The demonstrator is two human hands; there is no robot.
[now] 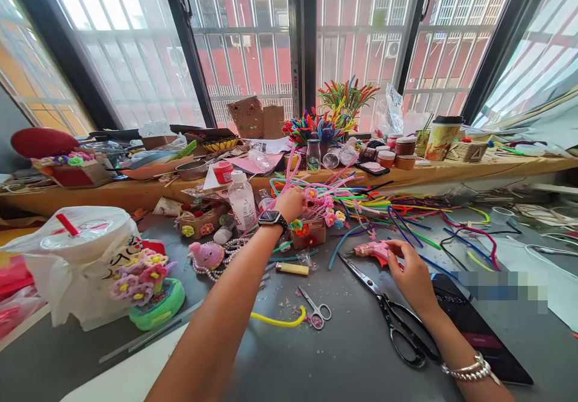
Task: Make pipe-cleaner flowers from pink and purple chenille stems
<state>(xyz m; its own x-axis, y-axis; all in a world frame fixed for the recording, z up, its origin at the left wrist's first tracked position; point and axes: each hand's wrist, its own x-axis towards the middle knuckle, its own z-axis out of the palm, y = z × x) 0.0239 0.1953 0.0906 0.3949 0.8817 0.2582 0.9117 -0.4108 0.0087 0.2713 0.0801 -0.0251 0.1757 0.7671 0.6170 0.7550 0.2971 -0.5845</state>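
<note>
My right hand (413, 275) is closed around a small pink hot glue gun (370, 250) with an orange trigger, its nozzle pointing left over the table. My left hand (291, 204), a watch on its wrist, reaches forward to the pink pipe cleaners (291, 173). Its fingers are pressed together; what lies between them is hidden. Just right of it, pink fuzzy flowers (332, 209) stand above a small woven basket (309, 236). Large black-handled scissors (383, 303) lie open below the glue gun. Small scissors (316, 310) rest nearer me, beside a yellow pipe cleaner (280, 319).
A yellow lighter (292, 268) lies mid-table. Loose coloured pipe cleaners (406, 209) spread across the back right. A white bottle (242, 200) stands left of my left hand. A bagged drink cup (85, 245) and a crocheted flower pot (156, 306) stand at left; a dark tablet (483, 336) lies at right.
</note>
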